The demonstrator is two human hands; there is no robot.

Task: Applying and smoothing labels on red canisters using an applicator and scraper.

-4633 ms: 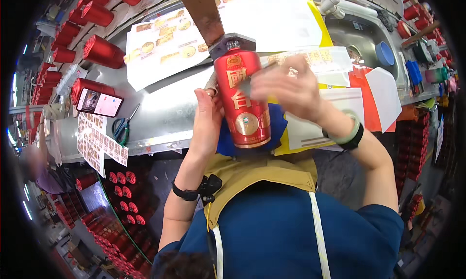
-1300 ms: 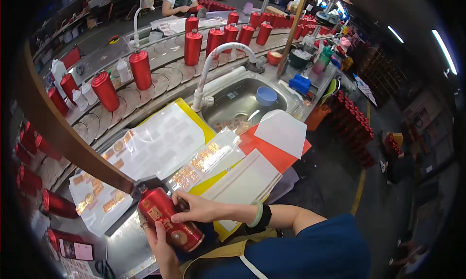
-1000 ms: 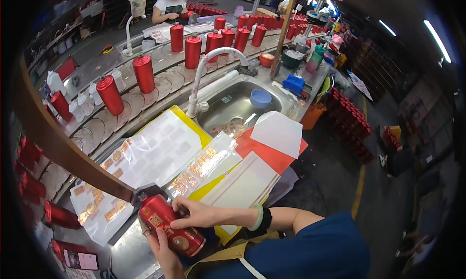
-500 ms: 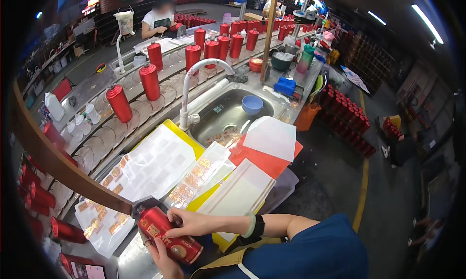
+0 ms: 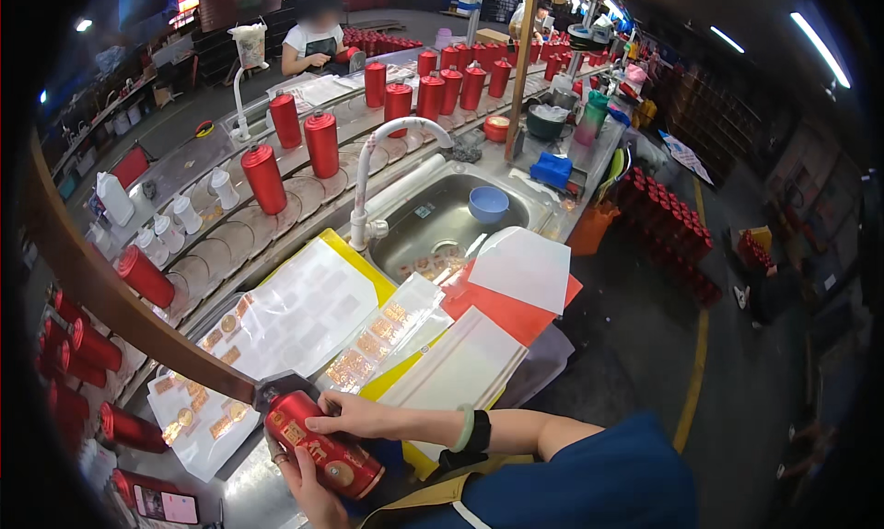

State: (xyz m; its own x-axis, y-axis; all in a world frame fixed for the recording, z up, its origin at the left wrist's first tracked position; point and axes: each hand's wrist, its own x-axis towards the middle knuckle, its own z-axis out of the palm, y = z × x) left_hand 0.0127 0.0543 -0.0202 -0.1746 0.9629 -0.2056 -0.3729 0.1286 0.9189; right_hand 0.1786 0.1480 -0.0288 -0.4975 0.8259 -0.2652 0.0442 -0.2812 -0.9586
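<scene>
A red metallic bottle (image 5: pixel 343 463) with gold decoration lies tilted in my hands, its neck end against a dark holder (image 5: pixel 284 385) on a brown curved bar. My left hand (image 5: pixel 311 492) cups its lower side, with fingers wrapped round it. From the right, my right hand (image 5: pixel 357 415) rests on its upper side, fingers bent and pressing on the surface; a pale green bangle and black band are on that wrist. Beyond the bottle lie a white sheet with gold decals (image 5: pixel 299 303) and a clear strip of gold decals (image 5: pixel 373 340).
Red bottles (image 5: pixel 264 179) stand along a conveyor (image 5: pixel 304 197) past the sink (image 5: pixel 419 253), which holds a blue bowl (image 5: pixel 484 203). A white curved tap (image 5: pixel 359 184) rises beside it. A phone (image 5: pixel 166 505) lies at lower left. Another person (image 5: pixel 313 46) sits across the line.
Bottles on the near conveyor lane have moved up and to the right, those on the far lane slightly left. My right fingers have slid a little toward the bottle's neck end. The view has shifted slightly.
</scene>
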